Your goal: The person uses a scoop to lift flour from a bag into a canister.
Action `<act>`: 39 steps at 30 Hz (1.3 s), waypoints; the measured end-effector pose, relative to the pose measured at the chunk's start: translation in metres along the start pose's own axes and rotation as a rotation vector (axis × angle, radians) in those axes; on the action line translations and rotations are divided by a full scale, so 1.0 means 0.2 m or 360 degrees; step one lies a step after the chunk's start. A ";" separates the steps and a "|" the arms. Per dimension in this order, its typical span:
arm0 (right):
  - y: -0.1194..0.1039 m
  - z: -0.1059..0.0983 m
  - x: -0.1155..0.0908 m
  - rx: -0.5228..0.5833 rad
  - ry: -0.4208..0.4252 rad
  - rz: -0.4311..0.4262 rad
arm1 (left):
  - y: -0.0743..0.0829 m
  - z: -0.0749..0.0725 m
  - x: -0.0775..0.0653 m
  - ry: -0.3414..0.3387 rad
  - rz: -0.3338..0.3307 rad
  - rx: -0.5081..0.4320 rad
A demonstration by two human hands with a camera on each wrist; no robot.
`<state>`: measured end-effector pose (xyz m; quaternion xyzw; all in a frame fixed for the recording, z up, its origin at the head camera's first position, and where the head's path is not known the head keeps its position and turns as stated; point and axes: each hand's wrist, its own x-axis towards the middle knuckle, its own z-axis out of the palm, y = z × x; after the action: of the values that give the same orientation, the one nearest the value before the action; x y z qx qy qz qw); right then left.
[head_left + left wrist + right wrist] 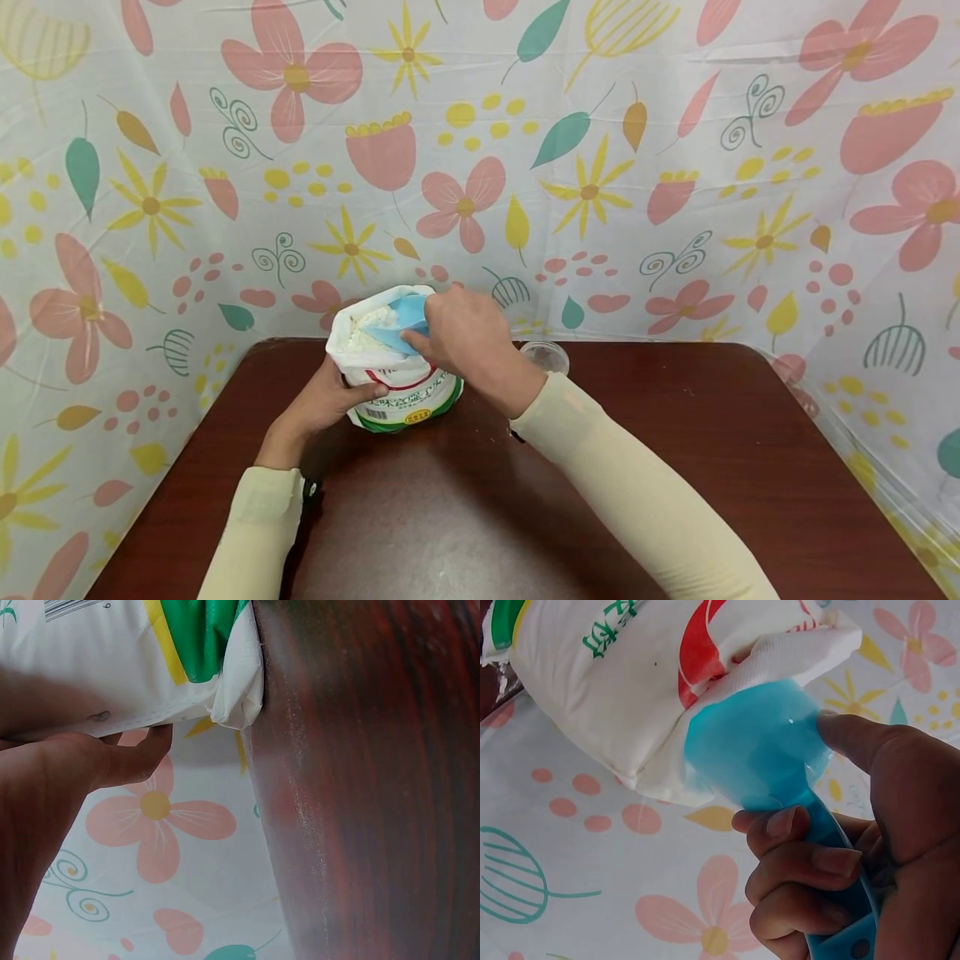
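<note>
An open white bag of flour (pixel 408 387), with green and red print, stands upright near the back of the table. My left hand (pixel 318 402) holds the bag's left side, thumb across the front; in the left wrist view its fingers (pixel 139 757) bend against the bag's white side. My right hand (pixel 472 333) grips a blue scoop (pixel 393 331) whose head sits inside the bag's mouth, over the white flour (pixel 365 329). In the right wrist view several fingers curl round the handle (pixel 829 832), while the thumb presses near the scoop's head.
A clear round container (pixel 546 357) stands behind my right wrist, partly hidden by it. The dark wooden table (pixel 675 417) has rounded back corners. A flower-printed sheet (pixel 600 167) hangs close behind the bag and along both sides.
</note>
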<state>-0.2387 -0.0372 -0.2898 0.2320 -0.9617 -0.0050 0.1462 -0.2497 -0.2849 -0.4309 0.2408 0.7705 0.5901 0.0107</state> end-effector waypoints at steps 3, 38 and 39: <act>-0.01 0.01 0.00 -0.0006 0.0007 0.0000 | 0.00 0.00 0.00 0.0001 -0.0008 -0.0001; -0.04 0.01 0.03 0.0031 0.0099 0.0004 | 0.00 0.00 0.00 -0.0011 -0.0025 -0.0004; -0.03 0.01 0.03 0.0039 0.0093 0.0015 | 0.00 0.00 0.01 -0.0013 -0.0017 0.0000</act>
<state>-0.2414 -0.0461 -0.2898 0.2294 -0.9581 0.0144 0.1712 -0.2507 -0.2848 -0.4307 0.2390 0.7716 0.5892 0.0169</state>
